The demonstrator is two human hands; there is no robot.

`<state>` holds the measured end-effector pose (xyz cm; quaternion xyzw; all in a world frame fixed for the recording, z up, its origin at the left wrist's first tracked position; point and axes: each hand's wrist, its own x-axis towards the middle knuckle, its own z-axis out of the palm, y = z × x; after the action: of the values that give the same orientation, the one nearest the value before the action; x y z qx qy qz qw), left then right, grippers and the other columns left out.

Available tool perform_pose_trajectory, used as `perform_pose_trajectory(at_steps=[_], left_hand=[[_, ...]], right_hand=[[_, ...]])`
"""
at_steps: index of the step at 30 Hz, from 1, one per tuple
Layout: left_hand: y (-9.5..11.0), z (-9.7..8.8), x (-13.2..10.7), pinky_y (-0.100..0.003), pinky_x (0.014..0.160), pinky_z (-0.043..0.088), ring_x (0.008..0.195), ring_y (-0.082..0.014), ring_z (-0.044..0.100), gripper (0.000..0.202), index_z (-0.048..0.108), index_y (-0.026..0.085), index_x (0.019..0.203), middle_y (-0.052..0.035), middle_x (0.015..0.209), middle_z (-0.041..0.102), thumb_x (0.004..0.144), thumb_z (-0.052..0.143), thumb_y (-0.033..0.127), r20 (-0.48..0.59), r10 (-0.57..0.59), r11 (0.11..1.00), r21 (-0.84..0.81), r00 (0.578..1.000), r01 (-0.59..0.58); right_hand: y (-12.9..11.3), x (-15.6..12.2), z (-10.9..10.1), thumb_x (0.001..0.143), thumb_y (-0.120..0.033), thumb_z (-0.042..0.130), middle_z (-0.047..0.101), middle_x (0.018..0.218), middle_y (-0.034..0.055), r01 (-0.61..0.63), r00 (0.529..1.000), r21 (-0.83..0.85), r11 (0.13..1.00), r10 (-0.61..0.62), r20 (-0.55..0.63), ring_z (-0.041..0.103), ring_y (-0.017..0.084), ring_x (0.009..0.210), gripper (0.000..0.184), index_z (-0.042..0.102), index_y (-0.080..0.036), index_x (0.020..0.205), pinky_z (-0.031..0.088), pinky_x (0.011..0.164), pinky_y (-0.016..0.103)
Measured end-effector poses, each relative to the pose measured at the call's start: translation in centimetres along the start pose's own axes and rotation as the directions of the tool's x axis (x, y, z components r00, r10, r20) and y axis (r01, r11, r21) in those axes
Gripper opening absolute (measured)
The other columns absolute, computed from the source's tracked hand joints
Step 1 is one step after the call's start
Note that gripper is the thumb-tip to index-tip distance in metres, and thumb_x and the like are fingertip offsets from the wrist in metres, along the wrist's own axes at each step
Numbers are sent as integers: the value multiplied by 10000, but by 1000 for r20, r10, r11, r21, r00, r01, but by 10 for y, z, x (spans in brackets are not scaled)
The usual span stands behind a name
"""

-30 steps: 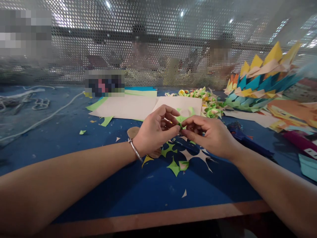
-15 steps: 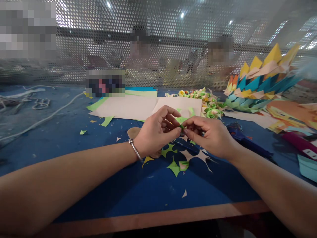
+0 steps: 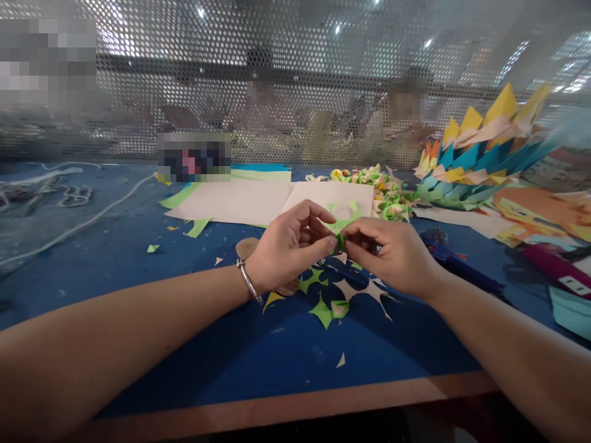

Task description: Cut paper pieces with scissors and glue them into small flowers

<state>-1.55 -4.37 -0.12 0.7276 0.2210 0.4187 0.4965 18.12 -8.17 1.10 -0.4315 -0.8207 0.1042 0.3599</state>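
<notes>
Between the fingertips of both hands is a small piece of green paper [image 3: 340, 242], mostly covered by the fingers. My left hand [image 3: 295, 246], with a silver bracelet on its wrist, pinches it from the left with thumb and fingers. From the right, my right hand [image 3: 390, 249] pinches the same piece. Under the hands lie a green star-shaped paper scrap [image 3: 322, 312], a pale cut-out scrap [image 3: 369, 291] and a small green-and-pink folded piece [image 3: 340, 308]. A dark blue tool [image 3: 344, 271] lies partly hidden below the fingers.
Pale paper sheets [image 3: 231, 200] lie behind the hands, beside a pile of small paper flowers [image 3: 392, 197]. A layered paper model [image 3: 484, 154] stands at the back right. A blue glue gun [image 3: 464, 264] lies beside my right wrist. A white cord [image 3: 92, 215] crosses the left side.
More of the green paper shows between the fingers now. Both hands stay together in nearly the same spot, and the whole view has shifted slightly.
</notes>
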Motion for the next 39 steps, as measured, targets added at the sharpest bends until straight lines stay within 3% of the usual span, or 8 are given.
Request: perform_pose_trajectory(at_steps=[4, 10, 19, 23, 28, 33, 39], left_hand=[[0, 0, -1, -259, 744, 548, 820, -132, 639, 306, 521, 160, 1022, -23, 870, 609, 768, 687, 201, 1, -2, 1000, -20, 1000, 2], [-1, 2, -2, -258, 737, 553, 784, -122, 646, 199, 528, 184, 941, -14, 851, 607, 782, 647, 189, -31, 54, 993, 106, 998, -51], [-2, 1, -1, -237, 565, 499, 614, -101, 593, 179, 492, 203, 776, 20, 684, 599, 748, 668, 225, -131, 9, 969, 246, 991, 23], [-2, 2, 2, -241, 571, 511, 615, -107, 613, 229, 482, 190, 723, 24, 655, 597, 706, 707, 229, -112, -95, 989, 102, 989, 106], [-1, 0, 5, -292, 689, 568, 697, -128, 678, 240, 533, 162, 831, 15, 718, 635, 708, 733, 211, -35, -221, 964, -163, 975, 213], [1, -2, 7, -274, 671, 567, 684, -132, 709, 227, 549, 159, 867, 7, 738, 665, 721, 723, 154, 1, -355, 908, -236, 935, 345], [4, -3, 9, -245, 586, 522, 586, -111, 662, 165, 578, 152, 832, 15, 635, 648, 728, 703, 124, -37, -357, 916, -210, 933, 342]], right_hand=[[0, 0, 0, 872, -209, 572, 590, 666, 1, -18, 1000, 18, 1000, 19, -5, 505, 86, 547, 102, 636, -155, 815, 411, 517, 219], [0, 1, 1, 853, -189, 572, 599, 682, 1, 3, 1000, 13, 1000, -3, -10, 503, 85, 552, 73, 633, -161, 823, 418, 520, 223], [-3, 0, 3, 844, -204, 598, 583, 662, -10, -34, 999, 73, 997, 35, -19, 504, 83, 547, 80, 643, -156, 888, 435, 526, 221], [-3, 0, 4, 856, -188, 581, 591, 669, -11, -53, 999, 139, 989, 53, 1, 515, 84, 551, 81, 643, -162, 901, 433, 525, 218], [-1, 0, 2, 866, -178, 569, 615, 718, 2, -39, 999, 139, 990, 39, 4, 529, 92, 588, 77, 644, -177, 881, 433, 552, 226], [1, 0, 0, 866, -195, 571, 618, 728, 4, -50, 999, 122, 991, 49, 8, 521, 98, 599, 75, 645, -187, 863, 427, 557, 234], [-2, 0, 1, 863, -210, 573, 599, 704, 1, -74, 997, 162, 984, 67, 46, 507, 93, 580, 58, 618, -181, 840, 413, 545, 235]])
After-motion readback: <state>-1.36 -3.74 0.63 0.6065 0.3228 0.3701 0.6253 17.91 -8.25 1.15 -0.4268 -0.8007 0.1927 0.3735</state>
